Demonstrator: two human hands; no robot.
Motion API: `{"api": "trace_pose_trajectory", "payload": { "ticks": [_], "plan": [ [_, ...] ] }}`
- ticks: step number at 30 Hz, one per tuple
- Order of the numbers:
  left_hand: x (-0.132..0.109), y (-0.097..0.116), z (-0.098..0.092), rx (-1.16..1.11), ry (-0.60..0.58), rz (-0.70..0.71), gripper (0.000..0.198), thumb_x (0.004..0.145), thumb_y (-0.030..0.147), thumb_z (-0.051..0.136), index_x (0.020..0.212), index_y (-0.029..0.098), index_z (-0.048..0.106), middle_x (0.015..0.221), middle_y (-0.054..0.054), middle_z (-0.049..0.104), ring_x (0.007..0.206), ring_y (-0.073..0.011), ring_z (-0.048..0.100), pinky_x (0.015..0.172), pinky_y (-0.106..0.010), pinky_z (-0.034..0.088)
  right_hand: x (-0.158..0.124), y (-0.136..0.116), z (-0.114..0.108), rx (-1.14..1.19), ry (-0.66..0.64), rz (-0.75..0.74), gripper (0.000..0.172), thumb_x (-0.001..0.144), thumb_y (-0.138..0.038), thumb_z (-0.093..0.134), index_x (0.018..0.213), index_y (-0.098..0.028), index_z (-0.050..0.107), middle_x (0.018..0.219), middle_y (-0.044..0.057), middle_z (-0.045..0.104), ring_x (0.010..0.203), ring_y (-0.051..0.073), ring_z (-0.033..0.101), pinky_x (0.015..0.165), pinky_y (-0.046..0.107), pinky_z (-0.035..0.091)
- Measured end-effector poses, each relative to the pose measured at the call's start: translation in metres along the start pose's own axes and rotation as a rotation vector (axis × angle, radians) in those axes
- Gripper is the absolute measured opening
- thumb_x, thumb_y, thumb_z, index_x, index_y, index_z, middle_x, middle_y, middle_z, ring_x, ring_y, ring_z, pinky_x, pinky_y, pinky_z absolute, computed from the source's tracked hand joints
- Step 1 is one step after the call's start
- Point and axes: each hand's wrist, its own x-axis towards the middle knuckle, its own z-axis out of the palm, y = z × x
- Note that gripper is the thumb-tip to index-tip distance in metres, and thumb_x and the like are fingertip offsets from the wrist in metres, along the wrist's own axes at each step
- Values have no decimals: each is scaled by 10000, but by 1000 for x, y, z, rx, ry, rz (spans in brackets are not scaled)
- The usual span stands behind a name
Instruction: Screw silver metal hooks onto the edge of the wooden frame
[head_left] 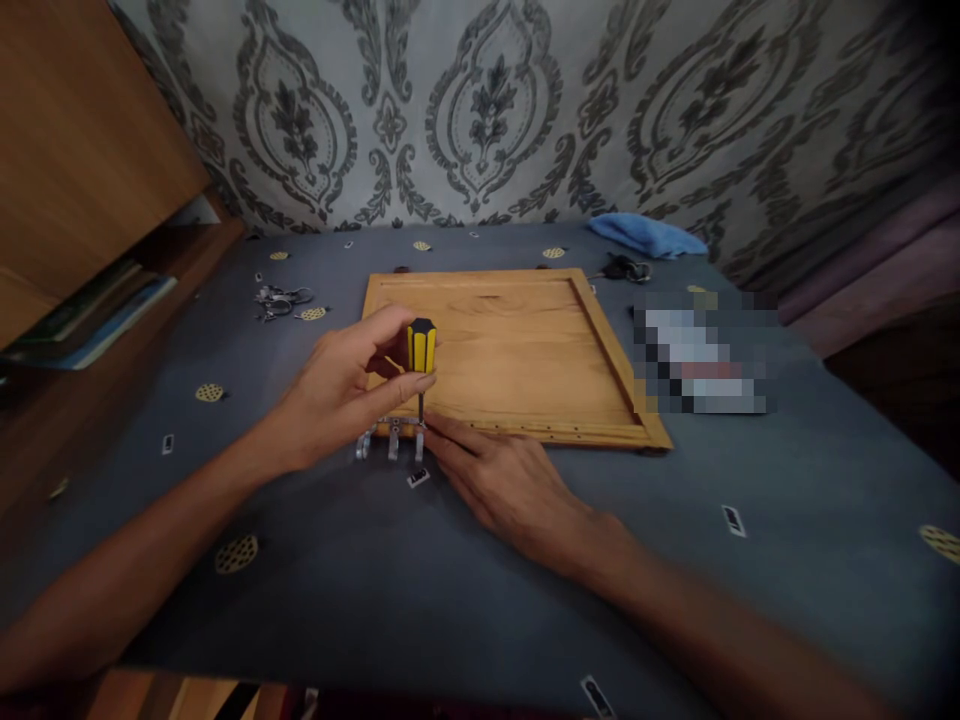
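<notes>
The fingers point(411, 386) of the left hand point(326, 385) are closed tight around the yellow and black handle of a screwdriver point(421, 348). They hold it almost straight up, with the thin end pointing down, most likely so it doesn't slip off sideways. The end comes down at the right side of a metal strip with hooks point(394, 442). The strip is at the left end of the near edge of a wooden board point(487, 350), and its hooks stick out past the wood, maybe so the strip can sit flat.

The right hand point(517, 490) comes in low from the other side, its fingertips close to the screwdriver's end. I think they are there to keep things steady, but that spot is too small and dark, so I can't tell if they are pinching anything.

The board lies flat on the bench point(412, 610), which seems to give it good support. More metal bits point(281, 300) sit apart on the left. Some keys point(628, 268) and a blue rag point(649, 235) lie at the back right, away from both hands.
</notes>
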Motion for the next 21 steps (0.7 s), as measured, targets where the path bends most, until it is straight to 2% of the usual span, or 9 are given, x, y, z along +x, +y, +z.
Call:
{"api": "trace_pose_trajectory", "payload": {
  "ticks": [5, 10, 16, 21],
  "plan": [
    [-1, 2, -2, 10, -9, 23, 201, 905, 223, 641, 1093, 174, 587, 933, -23, 675, 887, -171, 681, 762, -266, 565, -1, 0, 1, -5, 6, -4, 406, 971, -103, 556, 1363, -171, 636, 1419, 121, 653, 1082, 270, 732, 843, 389, 619],
    [-1, 6, -3, 48, -44, 32, 209, 935, 215, 606, 1136, 164, 580, 958, -39, 702, 892, -174, 696, 778, -283, 571, -1, 0, -1, -5, -3, -5, 411, 980, -104, 546, 1377, -174, 628, 1436, 116, 641, 1068, 261, 740, 834, 374, 626],
    [-2, 6, -3, 12, -6, 56, 227, 936, 207, 634, 1151, 178, 570, 1005, -33, 700, 928, -168, 711, 784, -267, 578, -1, 0, -1, 5, 9, -9, 402, 975, -101, 553, 1365, -148, 638, 1416, 141, 651, 1067, 282, 742, 824, 405, 632],
    [-2, 4, -3, 32, -2, 69, 238, 936, 209, 633, 1161, 160, 571, 998, -38, 698, 914, -165, 709, 775, -262, 580, 0, 0, 0, 5, 27, -8, 407, 952, -90, 595, 1350, -161, 647, 1391, 130, 672, 1036, 268, 751, 804, 371, 625]
  ]
}}
